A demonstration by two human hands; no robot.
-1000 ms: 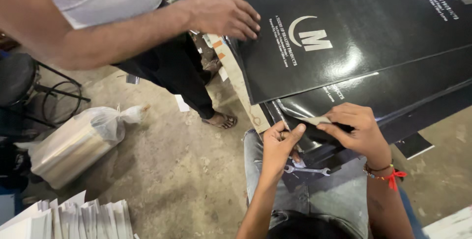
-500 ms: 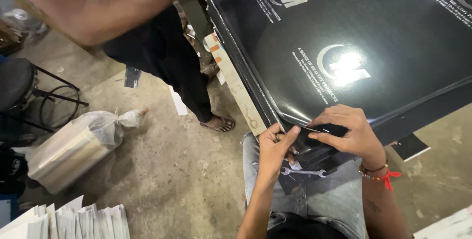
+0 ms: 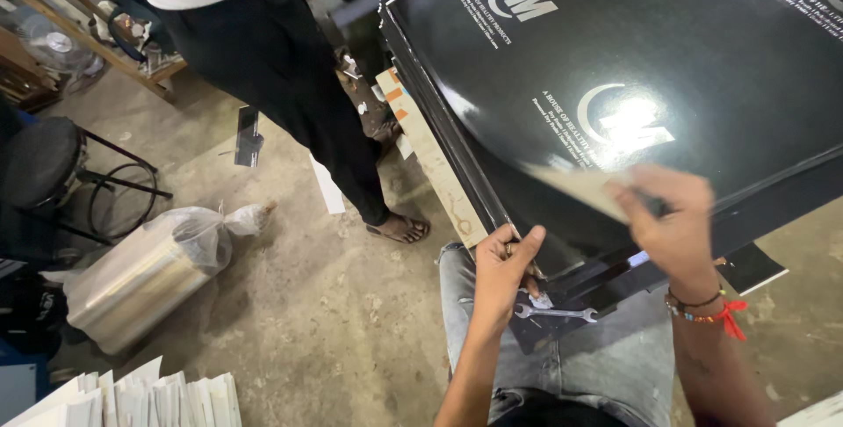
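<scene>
lifting a corner of the top glossy black sheet [image 3: 667, 67] now, the right hand [image 3: 672, 225] pinches it shut while the left hand [image 3: 502, 273], fingers curled closed, still grips the stack's near edge above the lap's wrench [image 3: 555, 312].

Open floor [image 3: 334, 322]: bare concrete from 7 to 9 o'clock of left hand [image 3: 502, 271].
12 to 3 o'clock: blocked by glossy black sheets [image 3: 667, 58].
11 o'clock: standing person's legs [image 3: 299, 102].
Lap: spanner [image 3: 555, 312] at 4 o'clock.
9 o'clock, further off: bagged silver roll [image 3: 140, 282].
</scene>
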